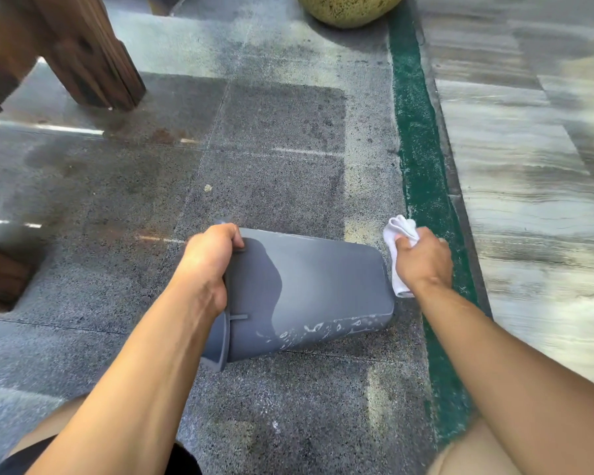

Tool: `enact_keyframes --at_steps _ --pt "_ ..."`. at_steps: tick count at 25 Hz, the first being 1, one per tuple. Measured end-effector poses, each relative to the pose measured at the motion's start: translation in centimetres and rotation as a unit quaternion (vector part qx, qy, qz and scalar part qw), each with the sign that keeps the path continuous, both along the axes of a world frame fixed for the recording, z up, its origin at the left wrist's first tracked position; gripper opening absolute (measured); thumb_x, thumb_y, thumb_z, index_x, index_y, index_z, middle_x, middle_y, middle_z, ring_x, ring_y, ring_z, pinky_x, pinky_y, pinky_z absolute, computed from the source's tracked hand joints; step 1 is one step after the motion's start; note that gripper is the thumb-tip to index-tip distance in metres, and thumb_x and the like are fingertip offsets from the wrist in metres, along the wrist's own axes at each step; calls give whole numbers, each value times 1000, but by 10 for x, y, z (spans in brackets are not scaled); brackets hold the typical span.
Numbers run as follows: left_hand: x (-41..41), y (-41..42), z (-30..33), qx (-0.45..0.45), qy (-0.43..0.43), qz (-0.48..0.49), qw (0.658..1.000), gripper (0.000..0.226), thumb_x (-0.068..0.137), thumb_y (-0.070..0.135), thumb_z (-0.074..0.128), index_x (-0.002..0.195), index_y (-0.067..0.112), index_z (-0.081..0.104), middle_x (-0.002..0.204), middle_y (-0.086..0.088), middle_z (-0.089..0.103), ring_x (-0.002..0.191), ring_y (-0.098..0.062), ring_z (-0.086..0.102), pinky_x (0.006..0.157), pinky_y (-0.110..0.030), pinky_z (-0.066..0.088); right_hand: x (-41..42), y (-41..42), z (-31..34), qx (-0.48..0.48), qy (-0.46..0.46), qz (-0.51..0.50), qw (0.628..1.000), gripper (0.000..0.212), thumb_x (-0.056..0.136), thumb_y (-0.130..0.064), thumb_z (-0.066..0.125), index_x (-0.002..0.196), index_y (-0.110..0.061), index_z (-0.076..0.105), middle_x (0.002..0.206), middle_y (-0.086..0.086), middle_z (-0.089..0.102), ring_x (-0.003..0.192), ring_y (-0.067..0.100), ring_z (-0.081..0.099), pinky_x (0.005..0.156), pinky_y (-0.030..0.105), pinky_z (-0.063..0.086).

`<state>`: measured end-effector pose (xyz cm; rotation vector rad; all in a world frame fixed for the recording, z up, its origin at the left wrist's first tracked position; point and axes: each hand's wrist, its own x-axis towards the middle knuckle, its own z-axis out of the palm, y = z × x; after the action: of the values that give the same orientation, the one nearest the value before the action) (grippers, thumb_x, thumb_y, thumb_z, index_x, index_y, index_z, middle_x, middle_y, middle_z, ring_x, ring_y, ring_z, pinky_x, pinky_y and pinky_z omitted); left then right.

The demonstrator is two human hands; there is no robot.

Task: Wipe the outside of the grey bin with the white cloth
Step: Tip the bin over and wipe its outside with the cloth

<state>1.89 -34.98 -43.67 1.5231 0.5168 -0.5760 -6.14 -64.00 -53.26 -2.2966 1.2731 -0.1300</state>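
Observation:
The grey bin (pixel 318 289) lies tipped on its side over the speckled stone floor, its open rim to the left and its base to the right. White scuff marks run along its lower side. My left hand (pixel 208 265) grips the rim at the bin's left end. My right hand (pixel 422 260) holds the bunched white cloth (pixel 400 231) pressed against the bin's base at the right end. Part of the cloth hangs below my wrist.
A dark wooden furniture leg (pixel 93 63) stands at the upper left, another wooden piece (pixel 0 275) at the left edge. A round yellowish pot (pixel 348 8) sits at the top. A green strip (pixel 422 186) borders pale streaked tiles (pixel 528 186) on the right.

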Motion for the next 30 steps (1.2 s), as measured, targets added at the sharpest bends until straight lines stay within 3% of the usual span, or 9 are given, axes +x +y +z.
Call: enact_keyframes --at_steps 5,7,11,13,16,18,23,27,30 --pt "-9 -11 9 -59 26 -66 996 23 47 13 50 69 18 52 81 -15 52 64 -28 49 67 -35 48 21 27 63 35 -169 46 984 30 97 -43 56 108 -17 66 101 9 67 82 24 61 61 27 37" --pt "-11 -13 16 -82 61 -123 987 22 65 21 51 79 12 64 76 -15 63 56 -29 57 62 -30 52 16 59 77 74 -200 84 973 25 98 -41 57 97 -17 64 90 5 66 68 14 56 52 26 33" --pt "-7 -15 9 -100 97 -135 981 60 89 56 48 84 5 77 79 -18 75 66 -33 69 77 -38 54 21 125 86 83 -224 179 955 21 96 -41 58 90 -21 61 84 5 62 70 21 53 57 32 32" --pt "-9 -21 2 -89 95 -121 984 62 92 62 49 89 9 82 84 -16 79 70 -32 73 80 -40 56 27 147 89 73 -225 189 953 19 95 -42 57 87 -24 58 84 2 58 74 22 51 63 34 30" --pt "-14 -33 -3 -91 65 -88 990 60 98 62 45 121 17 77 110 -12 81 101 -30 75 100 -44 55 34 166 91 78 -207 176 959 25 95 -45 54 87 -22 60 87 4 57 86 30 56 71 35 35" --pt "-17 -37 -2 -97 46 -70 992 58 99 63 42 120 22 77 113 -7 80 109 -27 74 104 -46 54 36 172 90 75 -169 179 966 31 96 -48 52 94 -19 64 89 1 51 96 32 58 85 41 43" --pt "-25 -38 3 -105 23 -38 993 52 103 62 37 103 28 77 85 7 82 75 -12 73 62 -28 52 36 179 89 26 -113 194 974 32 94 -51 49 97 -24 66 89 -6 45 96 25 59 90 43 32" --pt "-27 -36 3 -82 16 -39 996 51 104 56 41 105 23 79 95 1 84 76 -14 75 63 -27 55 36 173 84 22 -95 190 977 34 95 -50 49 97 -22 68 89 -3 47 99 26 58 91 44 33" --pt "-26 -29 2 -64 33 -41 997 56 97 64 47 109 21 80 98 -6 83 87 -22 77 79 -32 59 36 164 74 19 -77 180 981 35 94 -48 50 99 -20 69 94 -1 52 100 29 59 93 45 36"
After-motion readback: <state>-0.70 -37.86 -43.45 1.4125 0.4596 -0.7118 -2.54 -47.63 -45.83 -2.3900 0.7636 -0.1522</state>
